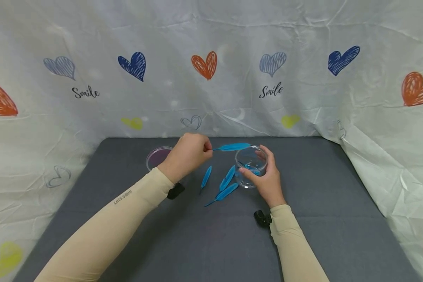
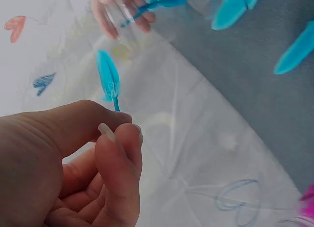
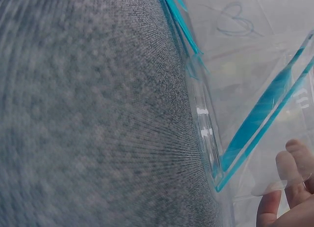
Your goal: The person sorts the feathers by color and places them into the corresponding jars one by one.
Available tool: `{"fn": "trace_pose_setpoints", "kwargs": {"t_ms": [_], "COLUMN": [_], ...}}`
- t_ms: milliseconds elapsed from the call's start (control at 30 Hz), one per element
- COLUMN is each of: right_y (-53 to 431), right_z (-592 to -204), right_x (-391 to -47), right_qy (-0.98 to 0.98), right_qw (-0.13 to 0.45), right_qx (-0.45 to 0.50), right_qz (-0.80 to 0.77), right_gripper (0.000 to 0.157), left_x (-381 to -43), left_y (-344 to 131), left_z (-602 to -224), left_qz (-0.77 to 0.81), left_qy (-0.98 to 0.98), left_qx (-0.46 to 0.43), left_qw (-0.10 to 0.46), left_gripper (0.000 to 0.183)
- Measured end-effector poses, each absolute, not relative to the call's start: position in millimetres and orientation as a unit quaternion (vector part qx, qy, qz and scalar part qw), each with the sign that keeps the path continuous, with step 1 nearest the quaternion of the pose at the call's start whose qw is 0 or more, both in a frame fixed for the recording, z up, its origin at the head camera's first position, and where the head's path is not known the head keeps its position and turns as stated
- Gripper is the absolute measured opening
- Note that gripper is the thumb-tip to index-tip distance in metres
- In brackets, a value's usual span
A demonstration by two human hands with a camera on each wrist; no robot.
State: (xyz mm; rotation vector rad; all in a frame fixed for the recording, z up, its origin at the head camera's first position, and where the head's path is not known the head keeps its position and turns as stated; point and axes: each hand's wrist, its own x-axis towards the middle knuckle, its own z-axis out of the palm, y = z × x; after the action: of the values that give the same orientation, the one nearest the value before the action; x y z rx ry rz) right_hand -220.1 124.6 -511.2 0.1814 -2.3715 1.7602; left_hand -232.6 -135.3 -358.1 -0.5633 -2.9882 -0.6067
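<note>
centre of the head view: the left hand (image 1: 188, 152) pinches a blue feather (image 1: 234, 147) by its quill, while the right hand (image 1: 269, 181) has its grip round a clear cup (image 1: 251, 166). the feather should be nearly weightless, soft-vaned and easily creased, so best held by the stiffer quill; the grey surface (image 1: 218, 243) offers room at lower centre, its back edge close beyond the cup

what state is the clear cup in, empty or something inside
Not empty: at least one blue feather leans inside the clear cup, seen through its wall in the head and right wrist views. I cannot tell how many.
</note>
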Motion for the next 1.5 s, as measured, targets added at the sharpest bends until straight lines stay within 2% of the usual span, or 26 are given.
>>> {"fn": "trace_pose_setpoints", "kwargs": {"t_ms": [500, 767, 1067, 1500], "right_y": [125, 124, 126, 125], "right_z": [-513, -515, -513, -510], "right_x": [-222, -221, -224, -223], "right_qy": [-0.798, -0.798, -0.786, -0.796], "right_qw": [0.087, 0.086, 0.089, 0.085], "right_qx": [0.053, 0.051, 0.067, 0.060], "right_qz": [0.594, 0.595, 0.609, 0.597], "right_gripper": [0.098, 0.097, 0.094, 0.095], "left_x": [-235, -236, -235, -232], "left_y": [-106, -93, -73, -59], "left_z": [-351, -351, -353, -361], "left_qz": [-0.144, -0.074, 0.027, 0.061], "left_qy": [-0.961, -0.962, -0.942, -0.931], "left_qx": [-0.235, -0.262, -0.323, -0.349], "left_qw": [0.024, 0.036, 0.085, 0.087], "left_gripper": [0.023, 0.013, 0.006, 0.009]}}
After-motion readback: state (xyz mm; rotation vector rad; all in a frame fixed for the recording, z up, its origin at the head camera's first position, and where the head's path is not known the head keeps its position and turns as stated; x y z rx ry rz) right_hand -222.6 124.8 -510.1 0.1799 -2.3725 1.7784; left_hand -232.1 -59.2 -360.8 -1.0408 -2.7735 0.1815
